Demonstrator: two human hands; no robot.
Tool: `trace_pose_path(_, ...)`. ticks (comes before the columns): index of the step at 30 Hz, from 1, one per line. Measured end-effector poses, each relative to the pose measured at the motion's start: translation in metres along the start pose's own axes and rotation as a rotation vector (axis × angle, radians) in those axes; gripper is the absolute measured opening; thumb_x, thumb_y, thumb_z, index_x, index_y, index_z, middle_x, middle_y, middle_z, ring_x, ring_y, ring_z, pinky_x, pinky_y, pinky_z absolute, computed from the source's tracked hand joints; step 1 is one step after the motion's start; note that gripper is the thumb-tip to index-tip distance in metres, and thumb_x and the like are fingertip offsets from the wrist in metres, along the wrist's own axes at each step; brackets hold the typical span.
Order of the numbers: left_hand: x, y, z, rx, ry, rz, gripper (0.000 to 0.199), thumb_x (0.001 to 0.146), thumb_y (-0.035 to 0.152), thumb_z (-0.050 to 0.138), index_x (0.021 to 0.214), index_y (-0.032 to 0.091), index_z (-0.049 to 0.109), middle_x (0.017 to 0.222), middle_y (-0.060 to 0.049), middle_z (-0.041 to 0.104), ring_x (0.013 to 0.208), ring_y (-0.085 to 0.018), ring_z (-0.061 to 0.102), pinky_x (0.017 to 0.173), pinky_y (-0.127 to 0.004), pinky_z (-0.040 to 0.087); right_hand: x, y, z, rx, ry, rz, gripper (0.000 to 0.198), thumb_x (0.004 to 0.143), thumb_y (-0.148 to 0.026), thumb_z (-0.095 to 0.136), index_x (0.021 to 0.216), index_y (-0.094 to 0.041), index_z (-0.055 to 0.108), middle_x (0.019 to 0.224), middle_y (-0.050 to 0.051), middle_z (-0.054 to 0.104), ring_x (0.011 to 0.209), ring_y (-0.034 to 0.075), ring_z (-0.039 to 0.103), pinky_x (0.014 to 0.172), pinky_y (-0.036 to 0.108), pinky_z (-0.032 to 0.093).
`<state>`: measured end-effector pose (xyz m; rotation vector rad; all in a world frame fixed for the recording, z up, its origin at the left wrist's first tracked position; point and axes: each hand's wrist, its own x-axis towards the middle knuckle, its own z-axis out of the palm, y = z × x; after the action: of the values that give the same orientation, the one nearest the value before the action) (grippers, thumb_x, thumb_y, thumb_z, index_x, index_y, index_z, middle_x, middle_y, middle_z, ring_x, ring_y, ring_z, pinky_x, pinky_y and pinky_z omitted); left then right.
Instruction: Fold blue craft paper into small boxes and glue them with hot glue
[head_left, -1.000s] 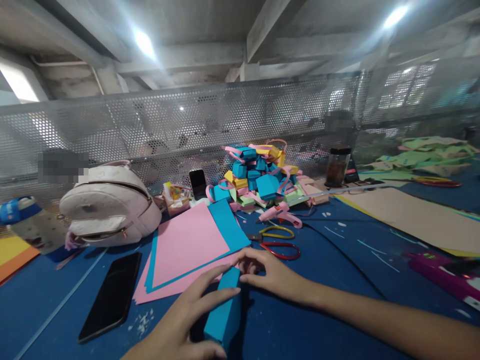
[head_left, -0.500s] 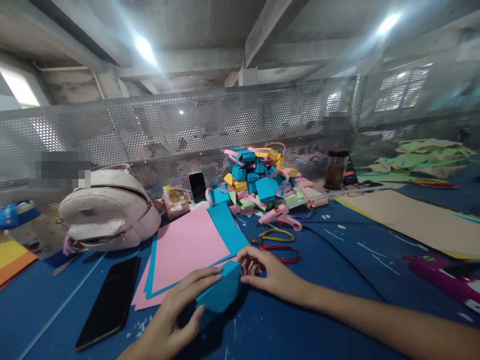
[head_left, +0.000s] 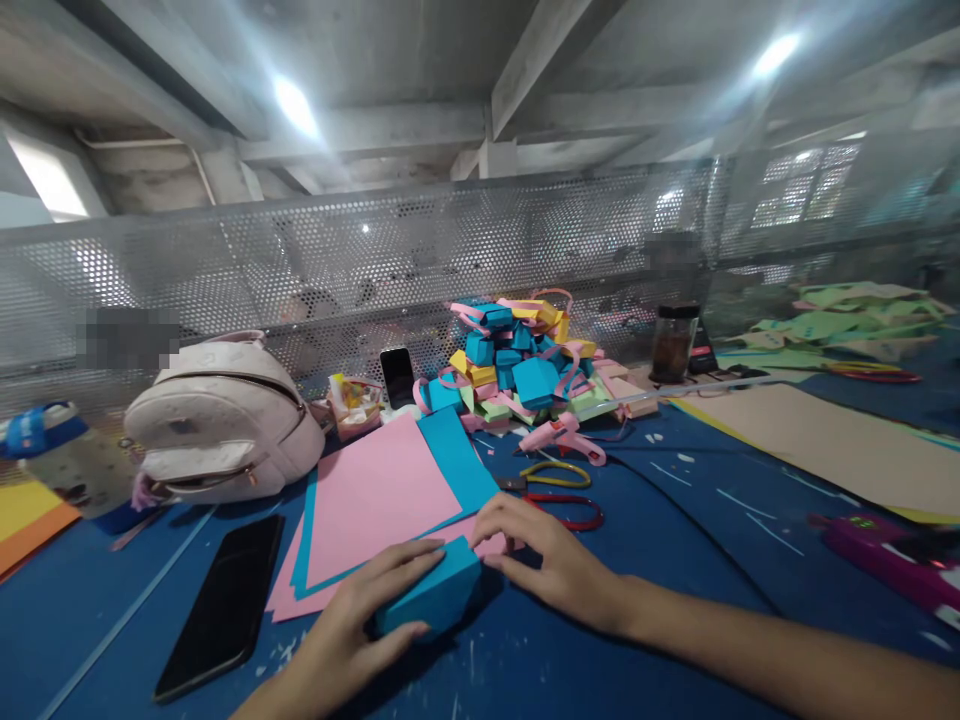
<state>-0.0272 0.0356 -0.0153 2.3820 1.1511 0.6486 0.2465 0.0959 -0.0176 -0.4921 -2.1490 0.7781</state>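
Observation:
A small blue paper box (head_left: 439, 598) sits low in front of me, just above or on the blue table. My left hand (head_left: 360, 615) grips it from the left, fingers over its top and thumb along its near side. At the box's right end is my right hand (head_left: 544, 560), its fingers bent and fingertips close together at the edge; exactly what they pinch is partly hidden. Beyond the hands lie pink paper sheets (head_left: 382, 500) with blue sheets (head_left: 459, 455) under them. Scissors with one yellow and one red handle (head_left: 562, 510) lie just past my right hand.
A pink glue gun (head_left: 562, 437) lies before a pile of paper boxes (head_left: 517, 360). A black phone (head_left: 223, 605), backpack (head_left: 225, 420) and bottle (head_left: 71, 465) are at left. At right are a purple tool (head_left: 889, 555), beige sheets (head_left: 810, 430) and a dark jar (head_left: 673, 345).
The blue box has tipped lower and flatter toward the table under my left hand. My right hand has turned slightly, its back now more upward, staying at the box's right end.

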Motion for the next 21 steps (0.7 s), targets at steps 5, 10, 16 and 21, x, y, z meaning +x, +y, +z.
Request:
trace_pose_path(5,0.0007,-0.0047,-0.0021,-0.014,0.002,0.045,0.069,0.085,0.043,0.07,0.147,0.039,0.039,0.149,-0.008,0.049,0.135,-0.031,0.049,0.111,-0.051,0.04,-0.002,-0.0006,0.0011,-0.067,-0.077,-0.064,0.022,0.091,-0.016,0.065,0.111,-0.024,0.064,0.115,0.006,0.061,0.108,0.019,0.057,0.092,0.033,0.047)
trace_pose_path(10,0.0004,-0.0026,-0.0051,-0.032,0.005,0.08,0.08,0.076,0.047,0.078,0.146,0.038,0.041,0.148,-0.01,0.051,0.134,-0.034,0.049,0.108,-0.056,0.041,-0.0028,-0.0002,0.0022,-0.094,-0.085,-0.063,0.02,0.09,-0.016,0.067,0.108,-0.024,0.065,0.114,0.006,0.061,0.107,0.019,0.058,0.091,0.032,0.047)
trace_pose_path(16,0.0006,0.001,-0.0092,-0.046,-0.034,0.133,0.07,0.082,0.053,0.07,0.145,0.036,0.044,0.15,-0.011,0.048,0.135,-0.033,0.049,0.106,-0.054,0.043,-0.0032,-0.0009,0.0016,-0.138,-0.105,-0.074,0.019,0.09,-0.016,0.067,0.107,-0.025,0.066,0.114,0.006,0.061,0.106,0.02,0.058,0.092,0.033,0.046)
trace_pose_path(21,-0.0041,-0.0066,-0.0074,0.316,-0.041,0.233,0.067,0.094,0.041,0.059,0.153,0.034,0.028,0.155,-0.01,0.041,0.135,-0.029,0.048,0.106,-0.045,0.047,-0.0042,0.0021,0.0031,-0.126,-0.074,-0.078,0.021,0.09,-0.016,0.067,0.109,-0.023,0.064,0.114,0.007,0.061,0.107,0.02,0.058,0.092,0.032,0.046)
